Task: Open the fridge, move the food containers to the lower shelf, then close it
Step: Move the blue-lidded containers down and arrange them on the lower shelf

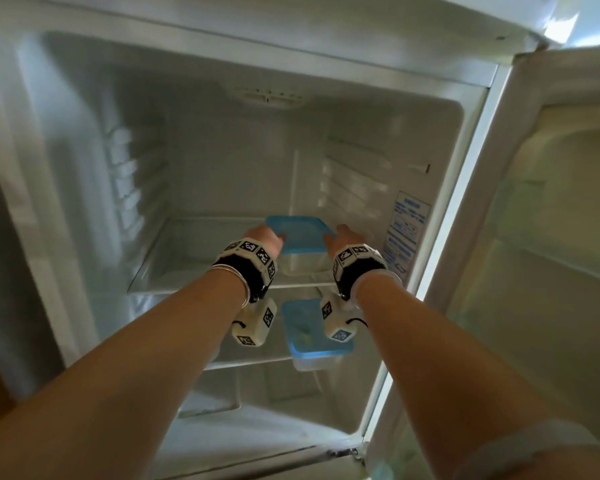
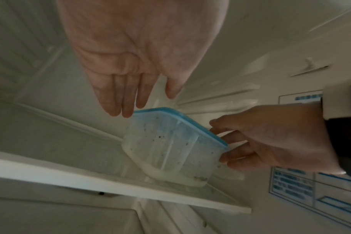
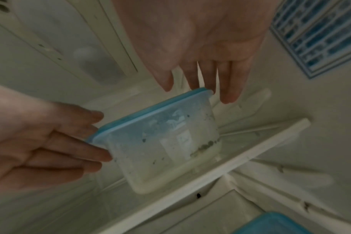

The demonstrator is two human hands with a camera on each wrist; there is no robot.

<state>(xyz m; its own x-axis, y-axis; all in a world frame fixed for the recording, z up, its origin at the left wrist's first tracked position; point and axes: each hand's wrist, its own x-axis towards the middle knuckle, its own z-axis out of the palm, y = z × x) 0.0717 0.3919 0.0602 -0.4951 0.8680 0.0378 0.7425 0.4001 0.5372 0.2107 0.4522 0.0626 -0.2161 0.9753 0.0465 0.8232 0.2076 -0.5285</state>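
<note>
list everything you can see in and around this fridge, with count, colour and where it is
fridge: one, white, door swung open to the right
upper shelf: one, clear with white front trim
lower shelf: one, white-edged, below it
upper container: one, clear with blue lid, right part of the upper shelf, between both hands
lower container: one, clear with blue lid, on the lower shelf
label: one, blue and white, right inner wall
wrist trackers: two, black and white, one per wrist
left hand: fingers straight at the upper container's left side
right hand: fingers straight at its right side
</note>
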